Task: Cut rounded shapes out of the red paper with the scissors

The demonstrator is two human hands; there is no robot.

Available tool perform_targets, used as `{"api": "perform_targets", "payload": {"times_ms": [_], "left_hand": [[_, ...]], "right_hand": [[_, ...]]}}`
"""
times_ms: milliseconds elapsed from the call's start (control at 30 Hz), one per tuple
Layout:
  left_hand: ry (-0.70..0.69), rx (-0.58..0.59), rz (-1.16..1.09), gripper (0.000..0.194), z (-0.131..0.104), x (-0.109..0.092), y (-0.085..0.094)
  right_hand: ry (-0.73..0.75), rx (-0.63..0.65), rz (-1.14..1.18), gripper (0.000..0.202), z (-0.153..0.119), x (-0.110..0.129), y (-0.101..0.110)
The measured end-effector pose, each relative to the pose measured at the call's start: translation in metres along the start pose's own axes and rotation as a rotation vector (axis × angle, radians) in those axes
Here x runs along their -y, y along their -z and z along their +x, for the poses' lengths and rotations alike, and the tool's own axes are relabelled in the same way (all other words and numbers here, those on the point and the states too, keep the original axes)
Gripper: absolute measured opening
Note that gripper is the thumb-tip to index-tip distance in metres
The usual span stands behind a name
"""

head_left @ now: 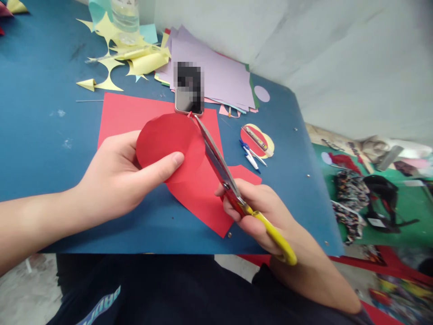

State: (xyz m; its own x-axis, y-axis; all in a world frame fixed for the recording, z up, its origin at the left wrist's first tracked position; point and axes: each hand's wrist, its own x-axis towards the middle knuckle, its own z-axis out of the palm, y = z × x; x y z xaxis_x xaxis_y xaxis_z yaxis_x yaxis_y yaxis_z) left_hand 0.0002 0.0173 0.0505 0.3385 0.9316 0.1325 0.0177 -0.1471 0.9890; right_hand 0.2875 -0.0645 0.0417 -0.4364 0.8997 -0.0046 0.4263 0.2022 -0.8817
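Note:
My left hand (125,171) pinches a round piece of red paper (165,140), thumb on top and fingers beneath. In my right hand (257,212) is a pair of scissors (233,189) with yellow handles and long metal blades. The blade tips point up and left, at the far right edge of the round piece, where a thin curl of red paper shows. Under both hands lies a larger red sheet (125,108), along with a red offcut (206,203) with curved edges. A phone (186,101), partly blurred out, rests at the sheet's far edge.
Purple sheets (216,67) are stacked by the wall. Yellow scraps (108,67) and a clear bottle (125,18) stand far left. To the right are paper circles (245,137), a blue-and-white compass or pen (250,155) and the table's edge (318,167); beyond, a green surface (406,207) holds fabric.

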Motion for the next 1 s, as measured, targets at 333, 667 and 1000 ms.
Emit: {"api": "perform_targets", "payload": {"times_ms": [333, 667, 1000], "left_hand": [[0.041, 0.021, -0.061, 0.008, 0.0001, 0.0000, -0.0006], [-0.017, 0.022, -0.056, 0.009, 0.0011, 0.0046, 0.0017], [0.065, -0.013, -0.019, 0.007, -0.0006, 0.0050, 0.0038]], "right_hand": [[0.005, -0.016, -0.030, 0.068, 0.0004, 0.0000, -0.0007], [-0.056, -0.037, -0.061, 0.072, -0.0028, -0.0009, 0.0012], [-0.102, -0.156, -0.227, 0.074, -0.0006, -0.0025, -0.0015]]}}
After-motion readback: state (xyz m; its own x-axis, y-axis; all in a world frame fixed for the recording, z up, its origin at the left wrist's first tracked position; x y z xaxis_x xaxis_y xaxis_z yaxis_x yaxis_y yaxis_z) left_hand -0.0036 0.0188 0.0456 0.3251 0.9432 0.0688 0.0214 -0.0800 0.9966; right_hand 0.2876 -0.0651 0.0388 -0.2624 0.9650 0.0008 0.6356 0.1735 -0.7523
